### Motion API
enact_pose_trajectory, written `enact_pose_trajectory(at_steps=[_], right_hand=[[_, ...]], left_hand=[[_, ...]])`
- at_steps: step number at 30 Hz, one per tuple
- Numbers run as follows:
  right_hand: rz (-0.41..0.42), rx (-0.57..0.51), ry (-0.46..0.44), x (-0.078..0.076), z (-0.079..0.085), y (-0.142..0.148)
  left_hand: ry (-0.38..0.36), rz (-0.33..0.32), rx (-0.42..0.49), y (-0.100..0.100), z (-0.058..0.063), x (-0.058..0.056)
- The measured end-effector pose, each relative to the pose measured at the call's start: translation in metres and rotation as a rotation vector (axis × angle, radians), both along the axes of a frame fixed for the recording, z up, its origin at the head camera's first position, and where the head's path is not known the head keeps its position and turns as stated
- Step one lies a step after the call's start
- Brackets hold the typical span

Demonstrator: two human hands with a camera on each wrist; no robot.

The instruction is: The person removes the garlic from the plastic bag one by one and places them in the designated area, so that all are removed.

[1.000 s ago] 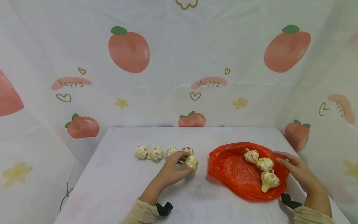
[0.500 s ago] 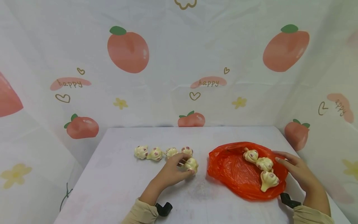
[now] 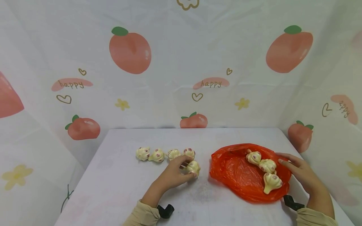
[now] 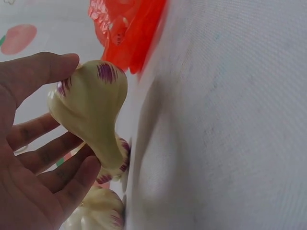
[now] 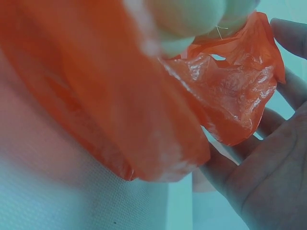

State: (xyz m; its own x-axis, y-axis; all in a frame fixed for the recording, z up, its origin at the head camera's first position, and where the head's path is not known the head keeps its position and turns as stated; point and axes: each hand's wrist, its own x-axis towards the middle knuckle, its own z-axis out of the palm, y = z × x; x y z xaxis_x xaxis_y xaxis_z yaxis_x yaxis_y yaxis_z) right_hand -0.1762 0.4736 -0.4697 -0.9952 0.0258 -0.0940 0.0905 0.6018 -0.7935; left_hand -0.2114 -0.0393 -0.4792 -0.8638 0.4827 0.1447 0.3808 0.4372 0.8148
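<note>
In the lower middle of the head view, the left hand has its thumb and fingers curled round a glossy cream garlic bulb with purple streaks, the thumb on its rounded end; whether the bulb touches the white cloth-covered table is hard to tell. The contact looks light and the skin of the bulb smooth, so a slack thumb could let it slip and roll. At the lower right, the right hand has its fingers loosely spread at the right edge of a crumpled red plastic bag; thumb and forefinger stand well apart, with no firm pinch visible. The thin film could fold inward or slide if that edge lost its support or were pushed. Inside, toward the right, three cream bulbs lie bunched near the rim, and a tug there could tip one out. Farther back, left of centre, four cream bulbs form a row; the rightmost sits just behind the left fingers, which could knock it by swinging back.
</note>
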Motion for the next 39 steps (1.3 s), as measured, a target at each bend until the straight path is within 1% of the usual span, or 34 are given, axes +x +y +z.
enact_pose_trajectory(at_steps=[12,23,33,39], right_hand=[[-0.014,-0.002,-0.016,0.0005,0.0008,-0.0006],[-0.009,-0.017,-0.021,0.0003,0.0007,-0.0001],[-0.013,-0.015,-0.022,-0.0001,0.0004,0.0008],[-0.016,-0.003,-0.022,-0.0002,0.0010,0.0009]], left_hand=[[-0.005,-0.017,-0.022,-0.0003,-0.0024,-0.0001],[0.004,-0.026,-0.017,-0.0015,-0.0068,-0.0010],[0.002,-0.040,-0.016,-0.0013,-0.0071,-0.0015],[-0.006,-0.038,-0.018,-0.0013,-0.0063,-0.0013]])
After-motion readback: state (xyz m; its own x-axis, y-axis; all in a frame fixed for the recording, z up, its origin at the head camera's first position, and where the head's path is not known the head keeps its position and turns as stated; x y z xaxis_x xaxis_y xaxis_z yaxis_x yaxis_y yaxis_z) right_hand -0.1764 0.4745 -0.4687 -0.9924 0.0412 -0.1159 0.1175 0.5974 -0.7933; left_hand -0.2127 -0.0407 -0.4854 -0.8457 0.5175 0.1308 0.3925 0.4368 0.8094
